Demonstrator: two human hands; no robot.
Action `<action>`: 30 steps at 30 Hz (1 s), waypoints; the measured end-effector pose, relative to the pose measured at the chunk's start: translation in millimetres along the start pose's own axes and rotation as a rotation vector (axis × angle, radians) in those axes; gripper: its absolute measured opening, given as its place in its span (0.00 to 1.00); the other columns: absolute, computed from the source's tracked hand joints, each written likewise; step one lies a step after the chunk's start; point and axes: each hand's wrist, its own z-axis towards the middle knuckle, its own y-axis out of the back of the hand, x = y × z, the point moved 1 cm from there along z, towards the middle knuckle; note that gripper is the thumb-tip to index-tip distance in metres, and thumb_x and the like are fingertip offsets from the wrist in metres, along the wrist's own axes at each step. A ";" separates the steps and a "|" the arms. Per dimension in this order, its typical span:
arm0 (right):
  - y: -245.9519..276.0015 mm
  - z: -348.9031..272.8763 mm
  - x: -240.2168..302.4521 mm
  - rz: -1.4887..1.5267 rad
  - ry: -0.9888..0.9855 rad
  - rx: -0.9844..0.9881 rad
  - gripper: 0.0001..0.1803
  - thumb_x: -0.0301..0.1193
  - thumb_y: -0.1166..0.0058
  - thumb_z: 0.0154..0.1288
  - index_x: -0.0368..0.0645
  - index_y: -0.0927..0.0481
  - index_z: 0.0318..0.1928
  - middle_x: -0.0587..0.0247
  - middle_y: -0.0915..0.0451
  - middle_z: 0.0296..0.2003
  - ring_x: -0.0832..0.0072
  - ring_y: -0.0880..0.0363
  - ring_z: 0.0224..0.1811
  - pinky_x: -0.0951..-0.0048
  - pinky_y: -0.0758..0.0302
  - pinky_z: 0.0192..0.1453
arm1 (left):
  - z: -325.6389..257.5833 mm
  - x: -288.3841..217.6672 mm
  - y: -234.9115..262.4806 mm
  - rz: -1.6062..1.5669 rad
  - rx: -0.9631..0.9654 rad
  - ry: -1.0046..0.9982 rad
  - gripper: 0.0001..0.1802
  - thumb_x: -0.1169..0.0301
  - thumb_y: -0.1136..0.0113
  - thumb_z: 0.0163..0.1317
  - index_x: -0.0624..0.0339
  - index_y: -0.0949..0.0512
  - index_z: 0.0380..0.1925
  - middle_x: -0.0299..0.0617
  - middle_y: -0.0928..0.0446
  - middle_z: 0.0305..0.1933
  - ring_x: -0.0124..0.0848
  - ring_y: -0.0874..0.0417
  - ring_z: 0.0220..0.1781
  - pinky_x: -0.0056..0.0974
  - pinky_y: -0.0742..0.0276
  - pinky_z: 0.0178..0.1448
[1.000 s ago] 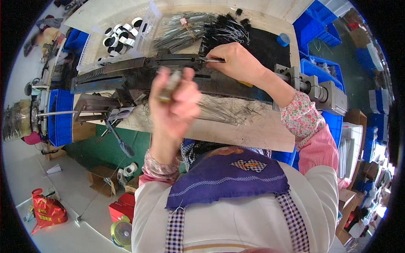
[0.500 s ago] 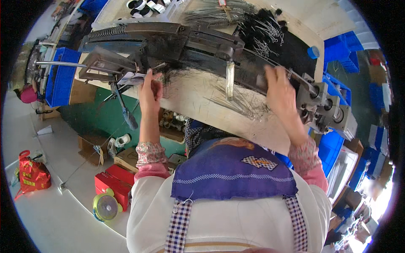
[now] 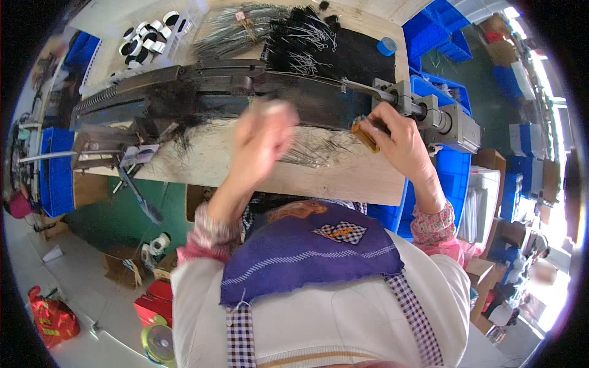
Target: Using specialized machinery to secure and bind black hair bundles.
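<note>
Pinching yellow block [image 3: 366, 136]: right hand [image 3: 396, 140] | left hand [image 3: 262, 140]: blurred, grip not discernible | machine bed [image 3: 313, 93]: beyond both hands, long axis left-to-right, left hand nearer its middle

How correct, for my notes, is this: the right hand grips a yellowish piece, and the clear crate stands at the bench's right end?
Wrong end: the head view shows the clear crate at the bench's left. The right hand grips a yellowish piece.

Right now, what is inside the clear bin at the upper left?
Round black-and-white pieces lie jumbled inside the clear bin. Whatever sits beneath the upper ones is covered.
</note>
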 end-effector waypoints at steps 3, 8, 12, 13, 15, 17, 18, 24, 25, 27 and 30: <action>12.0 -0.7 6.6 -0.018 -0.013 -0.026 0.10 0.30 0.42 0.62 0.38 0.28 0.35 0.48 0.23 0.25 0.51 0.21 0.28 0.64 0.27 0.30 | 44.7 13.3 -39.1 -0.245 0.264 0.345 0.16 0.61 0.52 0.72 0.59 0.29 0.28 0.26 0.43 0.15 0.18 0.46 0.14 0.27 0.52 0.17; 27.6 -13.5 -7.4 -0.025 0.033 -0.042 0.09 0.30 0.42 0.63 0.40 0.26 0.39 0.50 0.21 0.28 0.53 0.20 0.29 0.65 0.27 0.31 | 62.5 50.0 -31.3 -0.310 -0.035 0.438 0.16 0.61 0.51 0.72 0.59 0.29 0.28 0.27 0.42 0.16 0.19 0.44 0.14 0.28 0.52 0.17; 25.4 46.3 3.1 -0.114 0.287 -0.306 0.09 0.23 0.47 0.60 0.41 0.25 0.42 0.50 0.20 0.32 0.52 0.20 0.35 0.60 0.25 0.36 | 51.4 47.3 -26.2 -0.229 -0.233 0.224 0.15 0.61 0.53 0.72 0.58 0.29 0.28 0.27 0.42 0.16 0.19 0.43 0.15 0.27 0.50 0.18; 18.4 69.3 4.8 -0.177 0.360 -0.328 0.12 0.21 0.49 0.57 0.42 0.25 0.44 0.50 0.20 0.33 0.51 0.20 0.38 0.58 0.25 0.39 | 49.6 43.4 -22.6 -0.204 -0.291 0.177 0.16 0.61 0.53 0.72 0.57 0.28 0.28 0.27 0.43 0.17 0.18 0.43 0.15 0.27 0.50 0.18; -11.2 105.3 6.3 -0.253 0.571 -0.254 0.16 0.20 0.49 0.52 0.41 0.23 0.44 0.48 0.21 0.35 0.50 0.22 0.43 0.56 0.25 0.45 | 49.1 37.3 -20.1 -0.213 -0.258 0.172 0.15 0.61 0.53 0.72 0.57 0.28 0.28 0.27 0.41 0.16 0.18 0.44 0.15 0.27 0.51 0.18; -40.9 130.2 6.8 -0.246 0.506 0.105 0.13 0.23 0.47 0.55 0.39 0.22 0.44 0.47 0.20 0.37 0.50 0.22 0.44 0.56 0.26 0.47 | 48.8 38.3 -21.4 -0.220 -0.289 0.286 0.15 0.60 0.52 0.72 0.57 0.28 0.31 0.28 0.41 0.17 0.19 0.44 0.17 0.27 0.50 0.20; -46.3 130.7 7.1 -0.147 0.465 0.159 0.13 0.25 0.47 0.57 0.37 0.22 0.44 0.46 0.20 0.37 0.50 0.22 0.45 0.58 0.25 0.48 | 48.9 39.0 -23.6 -0.231 -0.324 0.329 0.14 0.60 0.52 0.72 0.57 0.27 0.31 0.29 0.41 0.16 0.20 0.45 0.16 0.28 0.50 0.20; -20.2 127.8 10.2 0.261 0.173 0.339 0.15 0.27 0.46 0.63 0.34 0.22 0.48 0.54 0.18 0.31 0.70 0.19 0.29 0.72 0.22 0.38 | 45.1 34.8 -26.5 -0.280 -0.310 0.292 0.17 0.58 0.52 0.71 0.58 0.27 0.29 0.30 0.39 0.15 0.20 0.44 0.14 0.28 0.49 0.19; -15.3 130.6 12.2 0.386 0.049 0.427 0.14 0.27 0.47 0.64 0.32 0.22 0.48 0.57 0.18 0.30 0.75 0.20 0.28 0.74 0.22 0.35 | 46.6 37.4 -24.1 -0.287 -0.291 0.270 0.17 0.58 0.51 0.71 0.59 0.28 0.29 0.30 0.39 0.15 0.20 0.43 0.14 0.28 0.49 0.19; -13.0 141.5 16.7 0.339 -0.032 0.493 0.14 0.26 0.48 0.67 0.31 0.23 0.50 0.61 0.20 0.32 0.80 0.21 0.32 0.77 0.22 0.36 | 50.1 38.0 -12.8 -0.170 -0.167 0.327 0.21 0.52 0.56 0.72 0.61 0.27 0.37 0.37 0.29 0.23 0.26 0.28 0.23 0.30 0.32 0.28; -15.1 147.6 18.2 0.346 -0.090 0.660 0.14 0.30 0.51 0.69 0.33 0.23 0.49 0.64 0.20 0.31 0.81 0.22 0.30 0.76 0.23 0.35 | 53.6 43.7 -29.6 -0.410 0.018 0.234 0.38 0.39 0.69 0.69 0.65 0.37 0.57 0.51 0.30 0.55 0.41 0.33 0.65 0.46 0.42 0.73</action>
